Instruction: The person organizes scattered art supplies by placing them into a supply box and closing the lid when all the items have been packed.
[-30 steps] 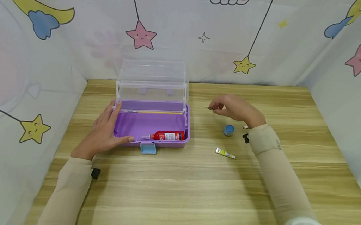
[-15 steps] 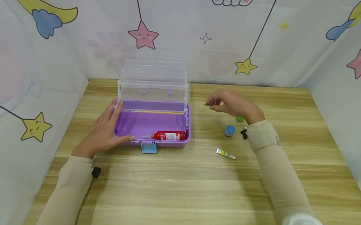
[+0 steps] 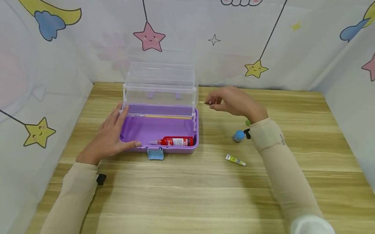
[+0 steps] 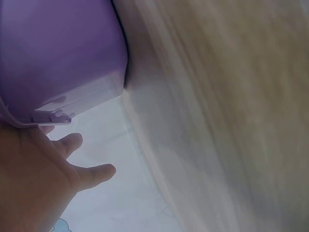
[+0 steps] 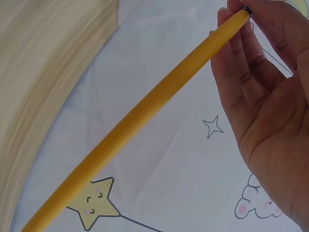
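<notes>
A purple box point(image 3: 197, 132) stands with its clear lid and trays point(image 3: 160, 79) raised at the back. Inside lie a red bottle point(image 3: 179, 141) near the front and a yellow-handled brush point(image 3: 167, 117) along the back. My left hand point(image 3: 108, 136) rests spread on the box's left end, thumb on the front rim; its palm also shows in the left wrist view point(image 4: 34, 179). Right of the trays, my right hand point(image 3: 236, 101) pinches a thin stick point(image 3: 206, 103). In the right wrist view, a long yellow shaft point(image 5: 140, 111) extends from the fingertips of that hand point(image 5: 275, 96).
Right of the box are a small blue-lidded jar point(image 3: 239, 136) and, nearer the front, a yellow-green tube point(image 3: 235, 160). A green thing point(image 3: 248, 122) lies partly hidden by my right wrist. A blue latch point(image 3: 155, 154) hangs at the box's front, and a patterned cloth point(image 3: 187, 29) stands behind.
My right hand has moved left and slightly back, closer to the raised trays, with the stick in its fingers. A green thing has come into view beside the wrist. My left hand stays on the box.
</notes>
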### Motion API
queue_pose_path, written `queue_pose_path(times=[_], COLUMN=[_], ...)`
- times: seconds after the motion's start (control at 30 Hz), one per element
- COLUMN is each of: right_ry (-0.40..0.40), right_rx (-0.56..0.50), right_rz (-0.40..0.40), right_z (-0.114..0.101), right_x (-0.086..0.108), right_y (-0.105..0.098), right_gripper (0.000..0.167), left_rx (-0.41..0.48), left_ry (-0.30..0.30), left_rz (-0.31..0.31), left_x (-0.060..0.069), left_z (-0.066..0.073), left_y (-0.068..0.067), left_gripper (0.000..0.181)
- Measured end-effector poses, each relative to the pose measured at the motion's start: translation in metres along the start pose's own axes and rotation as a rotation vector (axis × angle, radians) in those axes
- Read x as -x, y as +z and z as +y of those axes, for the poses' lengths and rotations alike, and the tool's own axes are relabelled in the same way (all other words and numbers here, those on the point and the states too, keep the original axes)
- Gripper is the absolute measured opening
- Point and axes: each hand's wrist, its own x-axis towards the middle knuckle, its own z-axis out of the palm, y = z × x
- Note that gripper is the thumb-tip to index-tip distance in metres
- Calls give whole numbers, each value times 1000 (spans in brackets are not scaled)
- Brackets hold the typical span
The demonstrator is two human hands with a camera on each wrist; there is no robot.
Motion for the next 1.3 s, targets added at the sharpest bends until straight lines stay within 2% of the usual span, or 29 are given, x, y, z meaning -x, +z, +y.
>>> queue_pose_path(times=[0.27,0.9,1.3], right_ry=[-10,-25,-26], right_rx=[36,66,67], right_rz=[-2,-6,-6], right_z=[-10,-24,-29], right_x=[-12,-34,-42], right_y=[-4,3,5], right_gripper=[16,17,17], left_rx=[-2,-7,-7], left_ry=[-26,-29,-3], left_rz=[-4,-9,-4], left_x=[1,1,0], left_z=[0,0,0], left_y=[0,1,0], left_gripper=[128,128,128])
